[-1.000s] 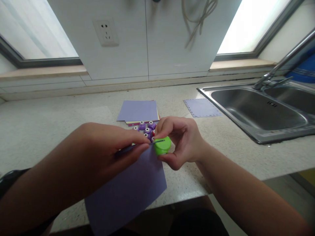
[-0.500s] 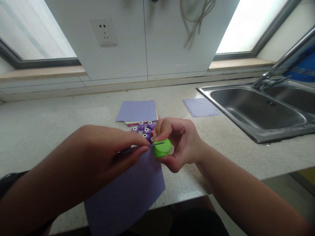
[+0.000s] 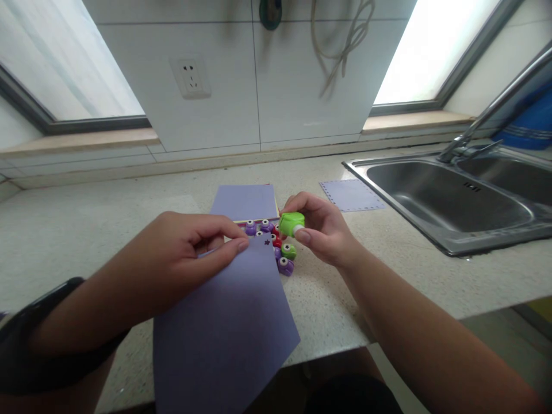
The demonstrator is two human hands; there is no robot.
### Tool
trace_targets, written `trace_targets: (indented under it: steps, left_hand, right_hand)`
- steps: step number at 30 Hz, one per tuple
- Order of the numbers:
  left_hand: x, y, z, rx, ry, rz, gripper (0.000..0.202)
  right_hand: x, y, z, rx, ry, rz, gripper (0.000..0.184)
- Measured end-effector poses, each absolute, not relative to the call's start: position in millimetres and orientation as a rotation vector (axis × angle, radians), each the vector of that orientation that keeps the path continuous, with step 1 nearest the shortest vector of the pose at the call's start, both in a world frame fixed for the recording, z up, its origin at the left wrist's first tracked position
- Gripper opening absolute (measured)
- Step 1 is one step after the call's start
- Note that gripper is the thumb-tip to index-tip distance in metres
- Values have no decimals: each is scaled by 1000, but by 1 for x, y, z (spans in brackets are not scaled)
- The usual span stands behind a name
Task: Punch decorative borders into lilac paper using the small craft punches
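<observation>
**Head view.** The left hand (image 3: 190, 256) is closed on a purple sheet (image 3: 228, 328), which is pinched between thumb and fingers near its far edge. The sheet is held tilted over the tabletop (image 3: 86, 230), and its near part overhangs the front edge. A small star-shaped hole (image 3: 267, 242) is seen close to the sheet's far corner.

The right hand (image 3: 323, 230) is clenched around a green punch (image 3: 291, 222), which is gripped between thumb and fingertips. The punch is held just beyond that far corner, beside the paper and not touching it.

A cluster of small punches (image 3: 285, 265), purple, red and green, is seen lying on the tabletop below the held punch, just beside the sheet's right edge. Behind the cluster a paper stack (image 3: 245, 202) topped by a purple leaf is shown. To its right lies a perforated sheet (image 3: 351, 194), holes running along its borders, near the steel sink (image 3: 452, 201).

A dark band (image 3: 43, 333) is worn on the left wrist. A wall socket (image 3: 190, 76) and a hanging cord (image 3: 340, 40) are visible on the tiled wall.
</observation>
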State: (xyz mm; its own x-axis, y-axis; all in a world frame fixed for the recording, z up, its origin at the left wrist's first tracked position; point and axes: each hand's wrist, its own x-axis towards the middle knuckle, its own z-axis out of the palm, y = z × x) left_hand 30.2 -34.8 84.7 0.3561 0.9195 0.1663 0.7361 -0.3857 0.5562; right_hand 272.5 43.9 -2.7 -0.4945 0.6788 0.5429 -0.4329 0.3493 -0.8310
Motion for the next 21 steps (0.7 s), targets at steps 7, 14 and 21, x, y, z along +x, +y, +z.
trace_targets:
  steps: [7,14,21]
  left_hand:
    - [22,-27,75,2022,1474,694,36]
    - [20,-21,68,1888,1450,730,39]
    - [23,-21,68,1831,1394,758,39]
  right_hand:
    - [274,56,-14,-344,-1459,1449,27]
    - [280,74,-21,-492,-1451,1269,15]
    - [286,82,-19,-877,-1727,940,26]
